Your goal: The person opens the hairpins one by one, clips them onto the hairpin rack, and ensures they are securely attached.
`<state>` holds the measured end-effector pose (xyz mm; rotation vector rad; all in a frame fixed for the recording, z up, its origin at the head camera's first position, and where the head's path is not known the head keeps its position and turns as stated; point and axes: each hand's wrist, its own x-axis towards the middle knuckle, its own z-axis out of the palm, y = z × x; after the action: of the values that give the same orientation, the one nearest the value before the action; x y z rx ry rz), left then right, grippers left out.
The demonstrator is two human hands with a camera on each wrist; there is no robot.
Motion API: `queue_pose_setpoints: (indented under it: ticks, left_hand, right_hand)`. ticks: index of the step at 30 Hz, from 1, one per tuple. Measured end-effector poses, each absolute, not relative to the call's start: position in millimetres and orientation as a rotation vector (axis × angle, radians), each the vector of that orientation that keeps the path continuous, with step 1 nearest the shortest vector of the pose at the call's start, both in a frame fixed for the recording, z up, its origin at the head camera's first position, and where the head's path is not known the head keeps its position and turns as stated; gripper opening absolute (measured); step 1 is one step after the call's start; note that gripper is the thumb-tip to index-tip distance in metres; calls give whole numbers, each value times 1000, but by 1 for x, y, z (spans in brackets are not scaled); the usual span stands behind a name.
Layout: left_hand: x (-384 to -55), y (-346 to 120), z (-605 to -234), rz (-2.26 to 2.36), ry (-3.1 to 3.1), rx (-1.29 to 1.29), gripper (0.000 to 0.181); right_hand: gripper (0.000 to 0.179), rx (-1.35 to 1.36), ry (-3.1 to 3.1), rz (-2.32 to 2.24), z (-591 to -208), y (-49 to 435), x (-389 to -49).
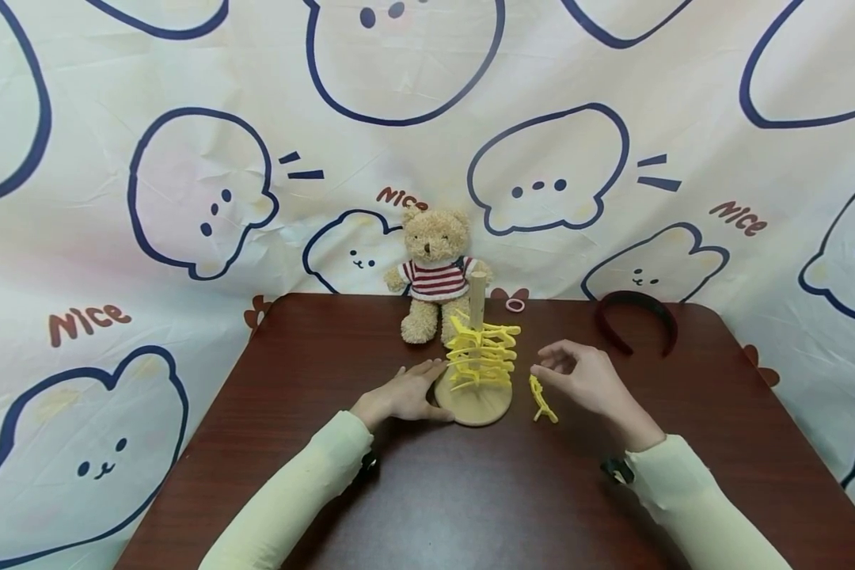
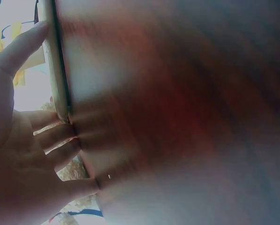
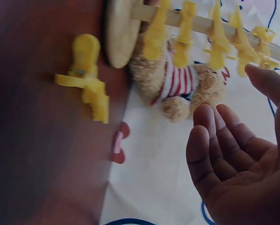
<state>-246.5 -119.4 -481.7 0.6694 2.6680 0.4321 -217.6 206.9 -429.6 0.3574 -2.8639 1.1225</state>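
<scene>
A round wooden base [image 1: 480, 410] carries an upright wooden post [image 1: 477, 294]. Several yellow plastic clips [image 1: 480, 356] are stacked along the post, sticking out to both sides. My left hand [image 1: 408, 396] lies against the base's left side, its fingers spread and its thumb at the front rim. In the left wrist view the thumb [image 2: 25, 47] touches the edge of the base [image 2: 54, 65]. To the right of the stand, my right hand [image 1: 586, 376] hovers with fingers loosely bent and holds nothing. A loose yellow clip [image 3: 86, 61] lies on the table near it.
Behind the stand a teddy bear [image 1: 436, 281] in a striped shirt sits against the patterned cloth backdrop [image 1: 370, 158]. A small pink ring [image 1: 515, 305] is at the table's back edge. Further right lies a dark red headband [image 1: 637, 297]. The brown table [image 1: 427, 507] reaches the backdrop.
</scene>
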Motion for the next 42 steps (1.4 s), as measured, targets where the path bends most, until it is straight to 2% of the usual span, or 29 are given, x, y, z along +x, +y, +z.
queue_pose_setpoints:
  ticks: [22,31,39,42]
  left_hand:
    - [-247,-121,-483,440,2675,681,103]
    - [-248,-120,-484,444,2675,685,103]
    - [-248,-121,-484,438,2675,685,103]
    - [-249,-121,-485,441,2674,686,103]
  right_hand:
    - [36,188,-3085,1006,-479,216,-207]
    - [41,172,-3134,854,-485,211,-206]
    - [35,172,-3185,767,-482,215,-207]
    - [37,134,-3212,740,-480,217,-207]
